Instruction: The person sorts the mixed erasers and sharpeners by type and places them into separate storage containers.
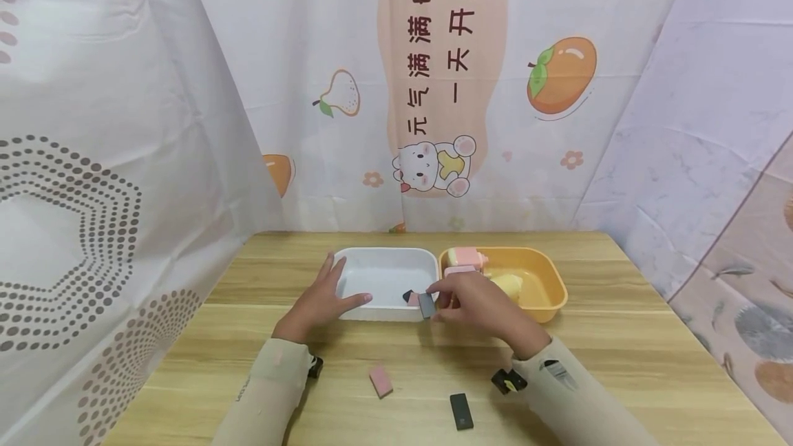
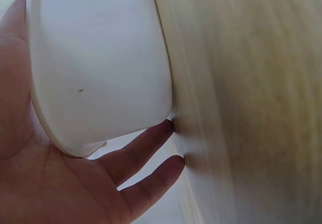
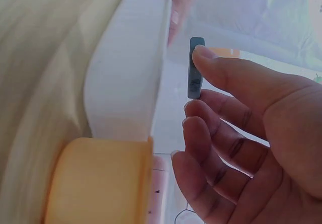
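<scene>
Hanging curtain (image 1: 334, 177): printed with fruit, closes off the back.
Wooden table (image 1: 595, 377): meets the curtain's foot.
White tub (image 1: 384, 270): sits toward the back; pink piece (image 1: 414, 300) and black piece (image 1: 407, 294) apparently inside, near right corner.
Yellow tub (image 1: 540, 286): stands just right of the white tub, with a pink bottle (image 1: 466, 257) in it.
Left hand (image 1: 322, 301): fingers extended about the white tub's left end, not clenched; probably steadying.
Right hand (image 1: 480, 303): pinches a grey block (image 3: 194, 70) between thumb and fingers.
Black block (image 1: 461, 411), pink block (image 1: 381, 381): lie apart on the table, untouched.
Grey block: held above the white tub's right end, seemingly mid-placement; next calls for lowering inside the rim, then loosening the pinch.
</scene>
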`<action>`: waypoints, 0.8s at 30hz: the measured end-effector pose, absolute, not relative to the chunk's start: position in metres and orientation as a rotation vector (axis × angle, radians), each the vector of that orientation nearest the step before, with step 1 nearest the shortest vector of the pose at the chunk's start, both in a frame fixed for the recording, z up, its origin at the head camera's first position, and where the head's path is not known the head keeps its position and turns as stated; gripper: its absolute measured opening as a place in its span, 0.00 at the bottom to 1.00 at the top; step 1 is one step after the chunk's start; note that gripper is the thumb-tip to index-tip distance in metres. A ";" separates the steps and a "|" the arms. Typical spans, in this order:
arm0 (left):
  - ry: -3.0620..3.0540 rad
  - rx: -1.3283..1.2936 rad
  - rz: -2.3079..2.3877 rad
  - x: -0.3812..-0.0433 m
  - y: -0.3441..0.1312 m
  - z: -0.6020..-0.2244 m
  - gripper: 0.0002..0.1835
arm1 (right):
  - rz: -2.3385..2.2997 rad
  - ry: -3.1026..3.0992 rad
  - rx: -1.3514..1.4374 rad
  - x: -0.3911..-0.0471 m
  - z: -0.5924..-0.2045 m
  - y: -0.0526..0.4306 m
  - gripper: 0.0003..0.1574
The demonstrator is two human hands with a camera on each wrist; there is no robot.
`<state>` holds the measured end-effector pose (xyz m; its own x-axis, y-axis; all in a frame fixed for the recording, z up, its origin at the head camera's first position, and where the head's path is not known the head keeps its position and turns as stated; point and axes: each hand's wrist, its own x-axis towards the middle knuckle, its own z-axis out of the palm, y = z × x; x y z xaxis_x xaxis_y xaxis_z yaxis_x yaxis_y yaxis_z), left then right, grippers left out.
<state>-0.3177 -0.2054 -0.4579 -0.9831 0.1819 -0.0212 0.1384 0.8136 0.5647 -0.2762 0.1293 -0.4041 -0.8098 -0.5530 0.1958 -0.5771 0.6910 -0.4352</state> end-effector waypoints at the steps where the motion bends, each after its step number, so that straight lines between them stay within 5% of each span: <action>1: 2.921 0.257 0.902 -0.318 -0.206 -0.458 0.65 | 0.770 -2.839 0.949 -0.277 -0.402 0.128 0.23; 24: 2.917 0.273 0.908 -0.318 -0.205 -0.458 0.66 | 0.831 -2.846 0.797 -0.288 -0.398 0.122 0.22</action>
